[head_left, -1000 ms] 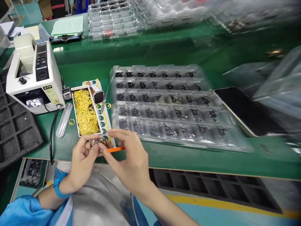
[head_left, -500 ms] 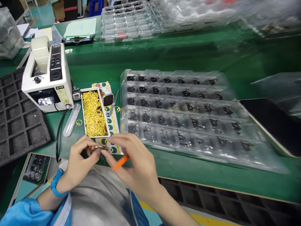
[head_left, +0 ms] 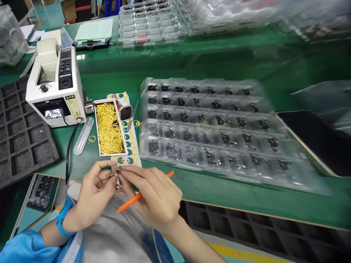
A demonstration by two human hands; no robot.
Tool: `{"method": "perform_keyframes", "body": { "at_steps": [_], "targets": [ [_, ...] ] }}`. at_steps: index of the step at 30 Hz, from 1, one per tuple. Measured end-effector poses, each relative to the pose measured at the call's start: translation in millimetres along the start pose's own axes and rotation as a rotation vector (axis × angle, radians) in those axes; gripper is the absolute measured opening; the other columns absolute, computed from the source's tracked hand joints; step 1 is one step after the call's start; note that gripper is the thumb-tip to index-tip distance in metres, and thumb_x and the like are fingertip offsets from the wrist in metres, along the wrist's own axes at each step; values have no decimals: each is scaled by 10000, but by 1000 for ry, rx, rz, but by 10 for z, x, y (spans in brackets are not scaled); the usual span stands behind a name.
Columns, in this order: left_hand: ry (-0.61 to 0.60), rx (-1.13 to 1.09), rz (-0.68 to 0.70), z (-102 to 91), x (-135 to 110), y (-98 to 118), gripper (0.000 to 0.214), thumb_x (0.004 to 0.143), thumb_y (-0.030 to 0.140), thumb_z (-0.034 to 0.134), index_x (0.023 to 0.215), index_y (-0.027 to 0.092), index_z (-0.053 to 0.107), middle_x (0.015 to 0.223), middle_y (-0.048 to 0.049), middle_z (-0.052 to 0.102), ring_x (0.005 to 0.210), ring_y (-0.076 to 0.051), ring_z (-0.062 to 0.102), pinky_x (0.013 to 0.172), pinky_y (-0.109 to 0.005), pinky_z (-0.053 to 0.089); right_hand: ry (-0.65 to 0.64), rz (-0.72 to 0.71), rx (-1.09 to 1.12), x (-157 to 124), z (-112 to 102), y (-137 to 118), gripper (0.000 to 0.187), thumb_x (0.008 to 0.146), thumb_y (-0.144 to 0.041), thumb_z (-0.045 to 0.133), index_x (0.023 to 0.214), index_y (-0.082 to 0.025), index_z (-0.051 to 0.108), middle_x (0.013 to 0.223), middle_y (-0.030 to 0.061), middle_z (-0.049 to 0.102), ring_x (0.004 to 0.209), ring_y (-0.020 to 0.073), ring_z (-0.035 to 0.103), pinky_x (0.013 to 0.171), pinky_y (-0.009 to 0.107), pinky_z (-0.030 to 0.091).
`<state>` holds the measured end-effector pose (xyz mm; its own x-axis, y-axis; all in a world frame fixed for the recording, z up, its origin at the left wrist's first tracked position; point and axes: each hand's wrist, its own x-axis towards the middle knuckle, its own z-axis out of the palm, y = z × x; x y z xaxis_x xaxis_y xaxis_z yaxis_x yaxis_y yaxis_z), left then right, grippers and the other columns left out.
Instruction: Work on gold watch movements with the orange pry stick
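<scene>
My left hand (head_left: pixel 94 191) and my right hand (head_left: pixel 153 197) meet at the near edge of the green bench. Both pinch a small brass-coloured part (head_left: pixel 115 175) between their fingertips. An orange stick tool (head_left: pixel 142 193) also lies across my right hand's fingers, one tip pointing down-left and the other up-right. Just beyond my hands stands a white box of yellow rings (head_left: pixel 108 128) on a strip of green-and-yellow stickers (head_left: pixel 128 155). A small smartwatch body (head_left: pixel 124 111) sits beside the box.
A clear blister tray of small black parts (head_left: pixel 214 128) fills the bench's middle. A white tape dispenser (head_left: pixel 53 87) stands at left, with a black foam tray (head_left: pixel 22 135) beside it. More clear trays (head_left: pixel 153 22) and a clipboard (head_left: pixel 91 34) lie at the back.
The orange tool has swung round in my right hand, from roughly level to a steep diagonal. Both hands stayed together on the small part, drifting slightly towards me.
</scene>
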<state>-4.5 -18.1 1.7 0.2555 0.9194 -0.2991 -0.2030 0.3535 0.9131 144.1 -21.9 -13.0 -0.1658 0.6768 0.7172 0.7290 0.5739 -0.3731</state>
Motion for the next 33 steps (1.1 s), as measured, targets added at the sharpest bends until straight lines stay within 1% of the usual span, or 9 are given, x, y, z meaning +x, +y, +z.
{"method": "perform_keyframes", "body": {
  "at_steps": [4,7,15,18,21,25,28,31,33],
  "targets": [
    [8,185,92,-24,-28,-28,181,899,238,649,1073,194,634,767,-6,734,723,-134,705,721,-216,582,-19,-40,-3,-17,-12,10,155,913,-80,594,1023,-185,623,846,71,788,658,190,660,565,308,490],
    [-2,328,126,-48,-27,-22,200,893,159,604,1083,193,656,812,-16,751,764,-146,721,718,-207,568,-47,-102,-27,-14,-26,37,131,920,-80,582,1006,-172,617,841,85,788,623,184,637,545,307,478],
    [-10,398,108,-86,-35,-32,199,892,151,582,1075,186,651,793,-12,759,703,-142,722,688,-212,571,-130,-248,-39,30,-72,116,112,960,-90,520,986,-142,616,840,118,790,617,185,635,542,312,479],
    [-14,405,96,-92,-50,-52,202,910,159,566,1094,197,641,871,-23,780,775,-151,743,697,-205,578,-140,-247,-41,29,-55,107,95,960,-93,530,982,-138,610,834,120,789,613,184,634,541,310,480],
    [-23,395,98,-91,-64,-67,207,915,160,558,1103,204,632,890,-19,779,832,-154,747,703,-196,569,-99,-187,-33,11,-12,77,80,951,-91,555,968,-148,607,812,101,784,621,178,634,542,298,478],
    [3,345,111,-79,-50,-85,181,878,141,592,1047,201,619,726,27,710,714,-119,696,663,-183,528,-39,-111,-29,-21,38,17,83,932,-79,582,951,-154,614,782,85,771,622,178,633,543,292,484],
    [52,178,41,-79,15,-93,166,808,149,681,940,194,590,684,45,687,639,-92,649,635,-171,503,-58,-47,39,-31,11,-14,107,921,-86,597,961,-186,602,803,63,762,639,175,644,566,290,507],
    [54,-18,-56,-102,103,-99,254,734,236,791,803,182,552,613,50,658,553,-85,624,577,-172,481,-112,126,254,-15,-79,-1,44,960,-195,578,1003,-205,583,830,53,732,638,161,640,535,268,497],
    [15,-120,-96,-122,145,-100,321,708,319,832,766,172,552,590,37,659,526,-103,642,558,-188,489,-165,285,393,8,-143,32,85,1005,-246,505,994,-212,582,822,42,700,619,143,623,523,251,485]
  ]
}}
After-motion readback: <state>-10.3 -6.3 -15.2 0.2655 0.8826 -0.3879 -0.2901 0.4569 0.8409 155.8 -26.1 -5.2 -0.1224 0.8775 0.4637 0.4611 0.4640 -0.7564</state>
